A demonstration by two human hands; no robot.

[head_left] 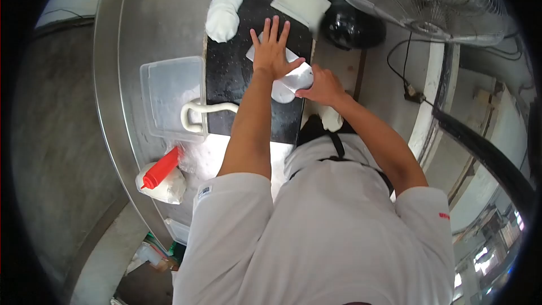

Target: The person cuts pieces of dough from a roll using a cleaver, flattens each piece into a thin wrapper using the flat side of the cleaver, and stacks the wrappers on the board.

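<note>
My left hand (272, 56) lies flat with fingers spread on a wide, shiny flat blade (300, 78) that looks like a cleaver's. At the blade's right end, my right hand (324, 86) is closed on it; any handle is hidden. A thin white dough round (282, 92) lies partly beside the blade on the black board (228, 70). A bent rope of white dough (195, 114) runs from the board onto a clear plastic lid or tray. Toward the far left of the board is an overlapping row of thin white rounds (227, 8).
A folded pale cloth (300, 3) is at the board's far right. A clear plastic tray (148, 99) sits left. A red squeeze bottle (161, 169) rests on a white bundle (175, 189). At right are a black rounded object (353, 27) and a fan (423, 0).
</note>
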